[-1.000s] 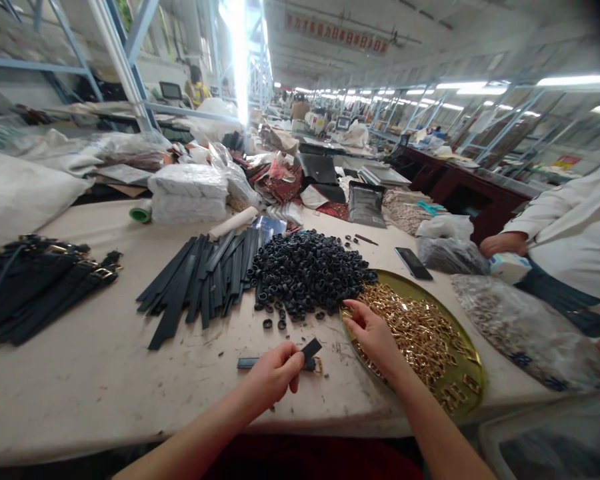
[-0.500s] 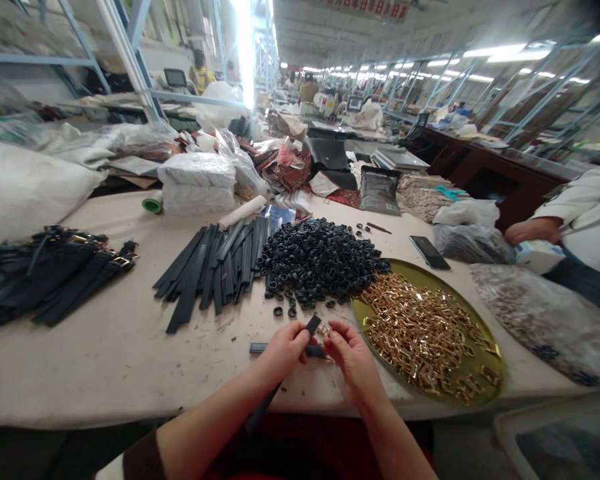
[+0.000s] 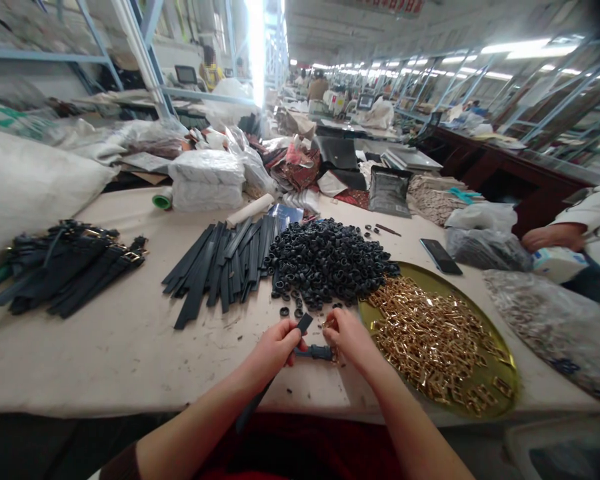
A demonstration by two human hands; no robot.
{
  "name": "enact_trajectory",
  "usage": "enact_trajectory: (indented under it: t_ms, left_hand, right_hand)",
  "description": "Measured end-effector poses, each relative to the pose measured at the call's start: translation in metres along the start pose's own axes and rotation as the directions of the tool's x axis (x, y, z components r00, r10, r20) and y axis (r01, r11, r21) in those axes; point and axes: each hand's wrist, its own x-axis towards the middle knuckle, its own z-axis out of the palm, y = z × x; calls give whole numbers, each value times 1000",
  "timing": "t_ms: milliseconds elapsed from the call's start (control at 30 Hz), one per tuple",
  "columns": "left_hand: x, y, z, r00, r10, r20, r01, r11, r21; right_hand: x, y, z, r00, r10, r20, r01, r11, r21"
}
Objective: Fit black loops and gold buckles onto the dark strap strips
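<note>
Pinched in my left hand is a dark strap, its short end pointing up and away and its long tail hanging toward the table's front edge. My right hand has its fingers bent together around a small gold buckle, mostly hidden by the fingertips. A small gap separates that buckle from the strap end. Below both hands, another dark strap with loops and a buckle end lies on the table. Just beyond is a heap of small black strap loops.
On the right a gold tray holds many gold buckles. Loose straps lie left of the loops, and buckled straps further left. A phone, plastic bags and another person's hand are at the right.
My right hand has drawn the buckle slightly away from the strap end and turned further over it. My left hand still grips the strap. The whole view has shifted a little.
</note>
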Motion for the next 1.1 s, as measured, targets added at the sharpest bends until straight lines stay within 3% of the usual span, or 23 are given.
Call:
enact_trajectory:
  t_ms: [233, 300, 367, 433, 500, 567, 633, 767, 900, 1000, 1100]
  left_hand:
    - [-1, -6, 1, 999, 27, 42, -30, 998, 60]
    - [-1, -5, 3, 999, 43, 29, -44, 998, 44]
    - [-1, -3, 7, 998, 53, 21, -53, 999, 12]
    - [-1, -1, 13, 998, 52, 28, -52, 998, -24]
    - [-2, 0, 18, 998, 52, 27, -51, 998, -40]
    - [-3, 1, 21, 998, 59, 25, -59, 998, -20]
    - [-4, 0, 22, 996, 70, 50, -71, 997, 32]
    - [-7, -2, 21, 991, 84, 107, -98, 986, 132]
    - [-11, 1, 22, 986, 85, 143, -115, 969, 217]
    - [-13, 3, 22, 983, 76, 169, -114, 967, 229]
    - [-14, 2, 20, 983, 67, 172, -97, 980, 173]
  right_hand:
    - [-8, -3, 0, 999, -35, -12, 36, 989, 141]
    - [-17, -9, -1, 1000, 3, -18, 3, 940, 342]
    - [-27, -18, -2, 995, 104, 3, -81, 758, 648]
    - [-38, -29, 0, 978, 196, 70, -157, 472, 868]
    - [-48, -38, 4, 964, 237, 120, -184, 268, 946]
    - [-56, -41, 8, 960, 246, 132, -180, 181, 967]
    - [-62, -40, 9, 967, 227, 111, -165, 235, 958]
    - [-67, -32, 4, 986, 141, 85, -141, 456, 879]
    - [-70, -28, 0, 990, 140, -19, -68, 588, 806]
    - [-72, -26, 1, 985, 170, -33, -68, 557, 828]
    - [-72, -25, 4, 964, 264, 43, -136, 344, 929]
